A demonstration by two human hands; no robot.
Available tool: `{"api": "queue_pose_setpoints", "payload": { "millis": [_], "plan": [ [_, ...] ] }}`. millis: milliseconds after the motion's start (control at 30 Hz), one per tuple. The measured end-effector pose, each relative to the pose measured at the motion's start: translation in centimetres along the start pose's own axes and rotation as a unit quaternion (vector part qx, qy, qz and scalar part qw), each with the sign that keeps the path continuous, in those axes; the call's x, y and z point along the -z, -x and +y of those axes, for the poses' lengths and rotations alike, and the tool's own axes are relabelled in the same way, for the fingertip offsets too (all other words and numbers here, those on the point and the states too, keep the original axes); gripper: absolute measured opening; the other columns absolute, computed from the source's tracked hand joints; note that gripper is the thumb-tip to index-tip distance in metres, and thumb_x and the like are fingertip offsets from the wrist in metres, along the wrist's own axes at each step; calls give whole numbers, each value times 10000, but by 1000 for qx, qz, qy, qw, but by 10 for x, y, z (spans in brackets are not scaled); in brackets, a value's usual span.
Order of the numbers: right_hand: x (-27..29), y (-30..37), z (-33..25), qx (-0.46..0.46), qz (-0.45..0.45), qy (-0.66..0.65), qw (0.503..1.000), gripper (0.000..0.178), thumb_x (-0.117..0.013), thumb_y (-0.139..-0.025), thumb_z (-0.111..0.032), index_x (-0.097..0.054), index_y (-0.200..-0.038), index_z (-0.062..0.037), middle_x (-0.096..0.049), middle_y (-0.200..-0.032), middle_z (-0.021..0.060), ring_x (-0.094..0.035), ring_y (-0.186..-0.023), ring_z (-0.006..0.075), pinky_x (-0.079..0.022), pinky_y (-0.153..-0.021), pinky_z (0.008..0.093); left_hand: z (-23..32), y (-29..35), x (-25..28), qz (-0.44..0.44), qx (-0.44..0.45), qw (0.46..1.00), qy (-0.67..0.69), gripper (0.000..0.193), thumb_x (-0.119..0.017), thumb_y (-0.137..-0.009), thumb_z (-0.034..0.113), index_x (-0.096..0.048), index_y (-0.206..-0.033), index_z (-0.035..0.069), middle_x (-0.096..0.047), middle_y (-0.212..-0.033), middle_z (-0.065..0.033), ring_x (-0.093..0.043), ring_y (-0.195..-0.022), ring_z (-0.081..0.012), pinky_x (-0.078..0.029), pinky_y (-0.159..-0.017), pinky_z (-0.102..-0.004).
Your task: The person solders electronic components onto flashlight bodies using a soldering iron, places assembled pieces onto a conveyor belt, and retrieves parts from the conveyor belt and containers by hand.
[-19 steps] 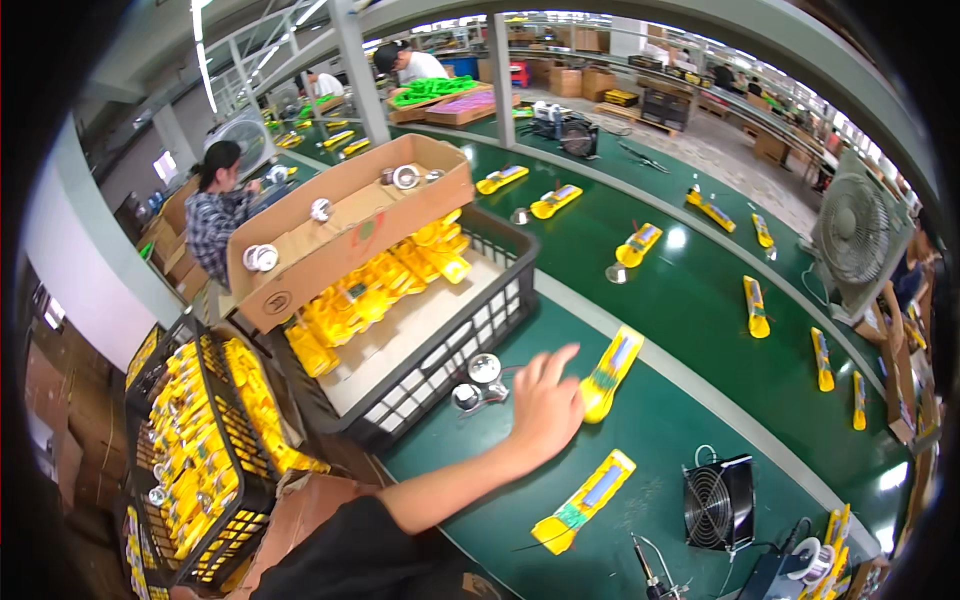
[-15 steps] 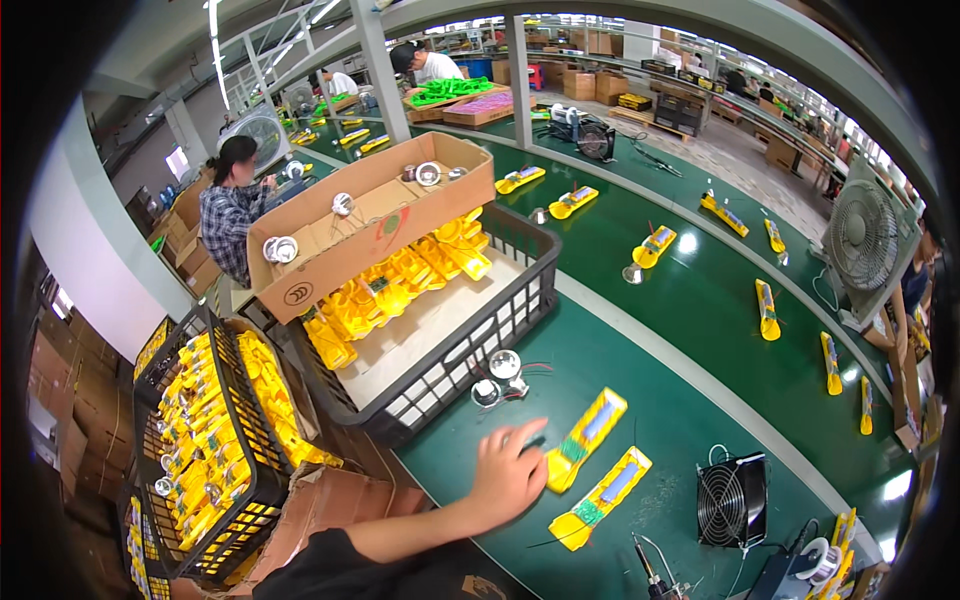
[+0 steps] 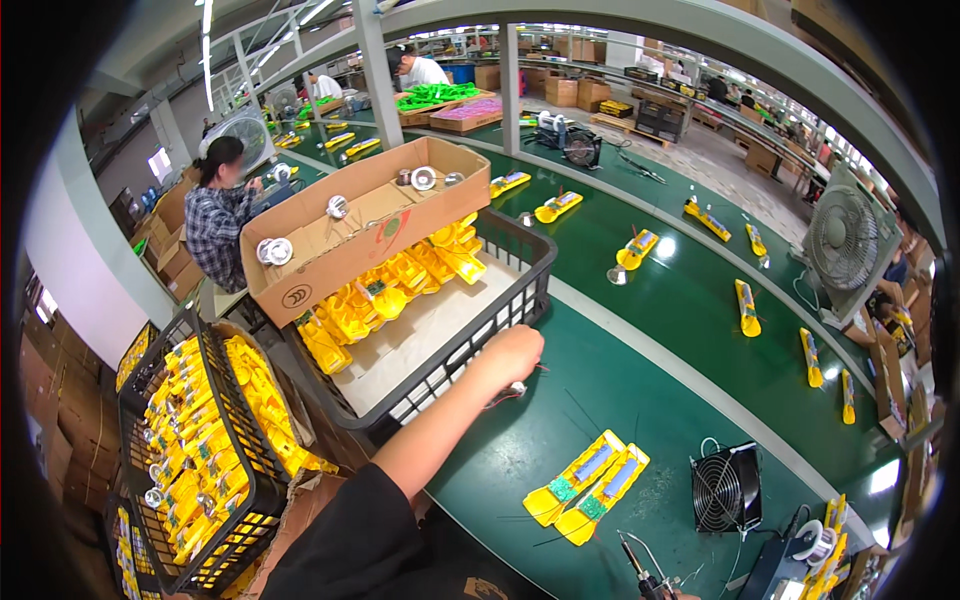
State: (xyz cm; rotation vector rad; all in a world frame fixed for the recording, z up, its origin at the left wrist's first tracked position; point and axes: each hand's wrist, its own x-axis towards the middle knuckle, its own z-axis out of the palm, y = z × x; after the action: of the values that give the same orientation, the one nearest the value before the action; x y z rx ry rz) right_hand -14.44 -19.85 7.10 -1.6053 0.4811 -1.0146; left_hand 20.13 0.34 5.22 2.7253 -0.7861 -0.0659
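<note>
My left hand reaches across the green bench beside the black crate, fingers curled downward over small silver lamp parts. Most of these are hidden under it; a small silver piece and thin red wires show at its edge. What the fingers grip cannot be made out. Nearer to me, two yellow lamp housings lie side by side, each with a green circuit board and a blue-grey cell. A soldering iron stands at the lower edge, where a sliver of my right hand shows, its fingers cut off.
A black crate bears yellow housings and a cardboard box with silver reflectors. Another full crate stands left. A small black fan sits right. Housings lie along the green conveyor. A person works at the far left.
My left hand has left the housings and moved forward to the silver lamp parts, curling its fingers. The upper housing now lies close against the other. The view has shifted slightly.
</note>
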Motion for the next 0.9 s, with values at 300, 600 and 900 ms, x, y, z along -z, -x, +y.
{"api": "queue_pose_setpoints", "payload": {
  "millis": [300, 600, 900],
  "plan": [
    [2, -11, 1, -15, 13, -14, 1000, 405, -621, -746, -360, -441, -784, 1, -497, -547, 52, -464, -463, 118, -382, -462, 225, -9, -20, 7, -127, 13, 989, -79, 68, -581, -610, 87, -629, -648, 58, -595, -636, -137, -581, -618, -290, -452, -568, -364],
    [10, -4, 4, -96, -9, -42, 995, 346, -632, -752, -263, -429, -882, -16, -519, -665, 50, -472, -530, 90, -378, -488, 198, 2, -9, 27, -186, -7, 982, 35, 94, -585, -689, 98, -649, -733, 45, -624, -740, -131, -602, -715, -265, -467, -661, -350],
    [0, -4, 1, -66, 5, -10, 998, 414, -580, -764, -385, -418, -836, -11, -477, -600, 47, -439, -501, 105, -362, -489, 228, 33, 42, 58, 91, -10, 983, 161, 103, -544, -748, 96, -600, -775, 13, -602, -709, -124, -568, -690, -290, -443, -636, -354]
  ]
}}
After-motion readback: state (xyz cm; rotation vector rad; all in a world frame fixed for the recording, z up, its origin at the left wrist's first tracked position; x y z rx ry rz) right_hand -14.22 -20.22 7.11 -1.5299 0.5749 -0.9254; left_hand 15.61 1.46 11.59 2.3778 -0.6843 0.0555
